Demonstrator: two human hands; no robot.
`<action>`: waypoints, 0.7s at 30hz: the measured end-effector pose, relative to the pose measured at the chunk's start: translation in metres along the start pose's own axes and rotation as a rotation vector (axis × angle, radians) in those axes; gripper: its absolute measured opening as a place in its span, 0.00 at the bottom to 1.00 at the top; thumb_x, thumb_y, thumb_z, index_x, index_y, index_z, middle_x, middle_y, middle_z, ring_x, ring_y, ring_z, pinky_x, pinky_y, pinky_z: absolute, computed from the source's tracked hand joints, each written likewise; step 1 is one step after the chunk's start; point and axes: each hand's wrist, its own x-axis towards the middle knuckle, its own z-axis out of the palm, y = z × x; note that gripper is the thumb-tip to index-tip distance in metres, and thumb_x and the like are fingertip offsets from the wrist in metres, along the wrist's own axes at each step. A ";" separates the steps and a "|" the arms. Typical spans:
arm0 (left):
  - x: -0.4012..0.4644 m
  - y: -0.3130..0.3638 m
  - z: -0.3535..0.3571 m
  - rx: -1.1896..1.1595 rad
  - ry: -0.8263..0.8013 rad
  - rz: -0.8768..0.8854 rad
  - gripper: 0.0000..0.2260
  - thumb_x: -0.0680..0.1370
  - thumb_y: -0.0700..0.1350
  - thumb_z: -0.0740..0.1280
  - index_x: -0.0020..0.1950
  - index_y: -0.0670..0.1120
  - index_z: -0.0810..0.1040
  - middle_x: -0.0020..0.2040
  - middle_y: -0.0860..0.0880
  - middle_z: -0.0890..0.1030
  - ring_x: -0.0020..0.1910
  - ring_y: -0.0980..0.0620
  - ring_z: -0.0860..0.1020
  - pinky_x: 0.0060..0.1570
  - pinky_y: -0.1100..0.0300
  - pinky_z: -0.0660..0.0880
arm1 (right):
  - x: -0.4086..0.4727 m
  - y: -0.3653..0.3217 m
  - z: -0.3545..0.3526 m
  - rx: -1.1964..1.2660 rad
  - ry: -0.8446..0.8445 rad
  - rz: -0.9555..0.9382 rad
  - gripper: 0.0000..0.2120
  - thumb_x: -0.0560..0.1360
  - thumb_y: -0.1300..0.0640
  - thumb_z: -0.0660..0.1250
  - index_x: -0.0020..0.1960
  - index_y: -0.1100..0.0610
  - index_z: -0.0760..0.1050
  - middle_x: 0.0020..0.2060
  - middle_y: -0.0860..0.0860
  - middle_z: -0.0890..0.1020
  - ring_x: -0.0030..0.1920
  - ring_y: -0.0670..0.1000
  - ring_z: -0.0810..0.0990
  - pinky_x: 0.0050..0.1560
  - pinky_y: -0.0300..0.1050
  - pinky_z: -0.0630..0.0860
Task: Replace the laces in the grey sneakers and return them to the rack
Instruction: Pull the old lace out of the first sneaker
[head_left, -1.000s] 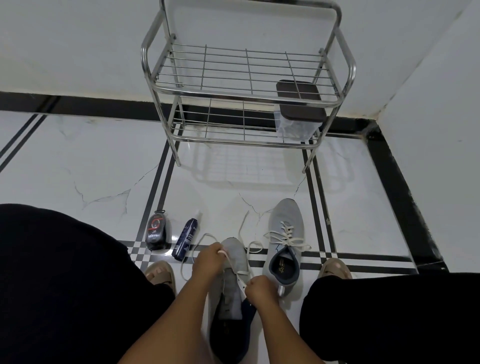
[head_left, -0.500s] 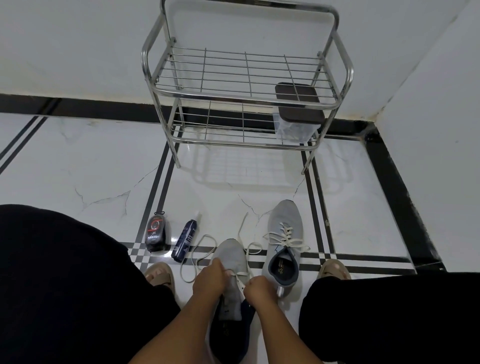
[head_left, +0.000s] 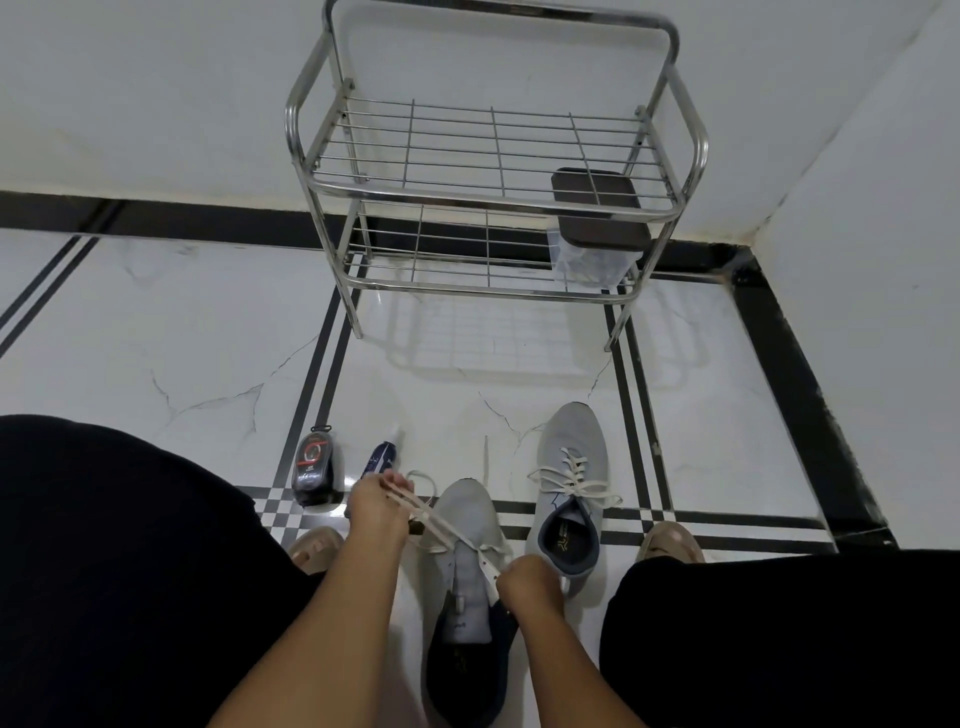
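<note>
Two grey sneakers lie on the white tiled floor between my knees. The near sneaker (head_left: 467, 519) points away from me, its tongue exposed and only partly laced. My left hand (head_left: 376, 506) is shut on a white lace (head_left: 434, 522) and holds it taut up and to the left of that shoe. At the shoe's right eyelets, my right hand (head_left: 527, 584) pinches the other end of the lace. The second sneaker (head_left: 569, 467) stands to the right, fully laced in white. The chrome wire rack (head_left: 493, 192) stands against the far wall.
A dark-lidded clear box (head_left: 597, 228) sits on the rack's lower shelf at the right. A black polish bottle (head_left: 313, 465) and a blue spray bottle (head_left: 379, 457) lie on the floor left of the shoes. My feet (head_left: 670, 540) and dark-clad knees flank the sneakers.
My left hand has pulled the lace up and out to the left, drawing it taut. My right hand has stayed at the shoe's eyelets.
</note>
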 end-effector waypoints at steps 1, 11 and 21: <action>-0.005 0.001 0.005 0.249 -0.028 0.066 0.11 0.80 0.38 0.54 0.39 0.45 0.67 0.30 0.49 0.71 0.23 0.53 0.70 0.28 0.60 0.71 | 0.000 0.000 0.000 -0.015 0.010 -0.010 0.15 0.76 0.60 0.62 0.61 0.60 0.78 0.59 0.56 0.79 0.59 0.57 0.78 0.47 0.43 0.74; -0.031 -0.070 -0.051 2.059 -0.286 0.630 0.06 0.79 0.47 0.57 0.52 0.50 0.73 0.51 0.48 0.80 0.50 0.48 0.79 0.41 0.57 0.70 | -0.007 -0.002 0.003 -0.063 -0.012 -0.046 0.16 0.75 0.58 0.61 0.60 0.58 0.77 0.59 0.56 0.80 0.60 0.57 0.78 0.51 0.45 0.75; -0.021 -0.066 -0.033 1.987 -0.299 0.363 0.12 0.80 0.44 0.58 0.58 0.42 0.76 0.57 0.44 0.78 0.57 0.45 0.77 0.51 0.58 0.72 | -0.006 -0.001 0.002 -0.077 -0.022 -0.043 0.16 0.76 0.58 0.60 0.62 0.60 0.76 0.60 0.57 0.78 0.61 0.57 0.77 0.53 0.44 0.75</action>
